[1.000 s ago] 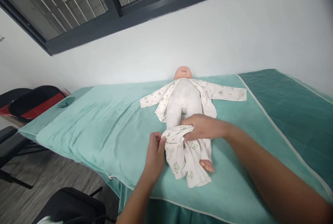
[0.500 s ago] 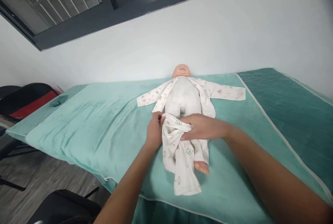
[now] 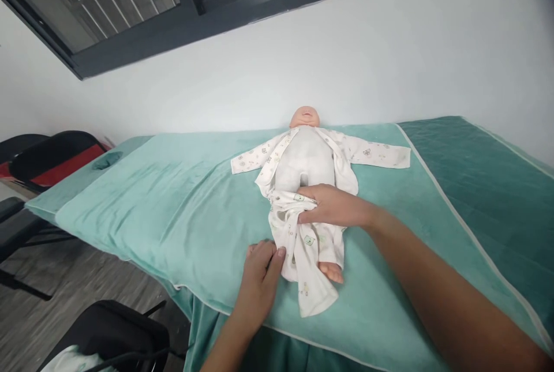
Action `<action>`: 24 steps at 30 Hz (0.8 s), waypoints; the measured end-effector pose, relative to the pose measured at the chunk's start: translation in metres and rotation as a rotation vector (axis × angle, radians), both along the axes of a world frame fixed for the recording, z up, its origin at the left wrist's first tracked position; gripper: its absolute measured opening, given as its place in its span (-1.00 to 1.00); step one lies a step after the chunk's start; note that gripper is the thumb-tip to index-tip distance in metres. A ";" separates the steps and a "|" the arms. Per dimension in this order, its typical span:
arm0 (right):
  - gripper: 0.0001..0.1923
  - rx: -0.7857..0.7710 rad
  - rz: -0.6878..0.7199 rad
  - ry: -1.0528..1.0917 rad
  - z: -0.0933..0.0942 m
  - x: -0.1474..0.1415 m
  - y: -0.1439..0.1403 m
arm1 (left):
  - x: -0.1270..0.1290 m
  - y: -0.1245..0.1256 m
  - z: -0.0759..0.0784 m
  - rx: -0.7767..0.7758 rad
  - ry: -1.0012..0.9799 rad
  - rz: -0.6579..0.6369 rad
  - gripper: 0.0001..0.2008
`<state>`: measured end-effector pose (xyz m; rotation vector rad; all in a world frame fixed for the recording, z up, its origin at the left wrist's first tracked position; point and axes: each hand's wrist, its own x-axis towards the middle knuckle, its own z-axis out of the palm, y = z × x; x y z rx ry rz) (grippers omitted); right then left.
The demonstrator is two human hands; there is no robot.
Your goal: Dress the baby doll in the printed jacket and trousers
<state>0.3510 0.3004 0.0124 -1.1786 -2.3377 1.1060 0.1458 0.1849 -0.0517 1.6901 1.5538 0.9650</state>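
White, soft-looking cloth with small green animal prints makes up the trousers [image 3: 305, 251], which lie bunched over the legs of a doll [image 3: 305, 156] on the bed [image 3: 186, 199]. Their long axis runs from the doll's thighs toward the viewer, waist end pointing at the head; one loose leg slants down to the right and ends in a flat, square cuff. The right hand [image 3: 329, 203] grips the gathered waist between thumb and fingers, and the left hand [image 3: 262, 277] pinches the cloth's outer edge lower down. The doll lies on its back, head toward the smooth white wall [image 3: 367, 60], with a pale fabric torso and a smooth, plastic-looking head and foot [image 3: 332, 271]. Its printed jacket [image 3: 378, 154] lies open, sleeves spread sideways. Plush turquoise fabric, creased on the left and edged with pale piping, covers the bed.
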 end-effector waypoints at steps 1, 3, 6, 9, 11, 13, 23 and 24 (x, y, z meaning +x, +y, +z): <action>-0.68 -0.018 0.022 0.008 0.000 0.001 0.001 | 0.000 0.004 -0.002 0.028 0.032 0.000 -0.63; -0.63 -0.045 0.076 0.026 0.000 0.005 0.002 | -0.003 0.016 -0.004 0.082 0.097 -0.010 -0.70; -0.63 -0.055 0.136 0.028 0.000 0.008 0.002 | -0.009 0.038 -0.007 0.144 0.230 -0.025 -0.77; -0.72 -0.027 0.137 -0.030 0.000 0.009 0.001 | -0.012 0.059 -0.009 0.181 0.376 0.004 -0.76; -0.74 0.005 0.139 -0.065 0.001 0.008 0.000 | -0.013 0.070 -0.009 0.204 0.426 0.029 -0.76; -0.76 0.029 0.142 -0.073 0.001 0.006 0.000 | -0.012 0.077 -0.008 0.222 0.452 0.044 -0.76; -0.88 0.079 -0.006 -0.077 -0.002 0.003 0.002 | -0.009 0.102 -0.008 0.247 0.569 0.151 -0.81; -0.89 0.080 -0.010 -0.076 -0.002 0.003 0.002 | -0.009 0.104 -0.009 0.254 0.584 0.166 -0.83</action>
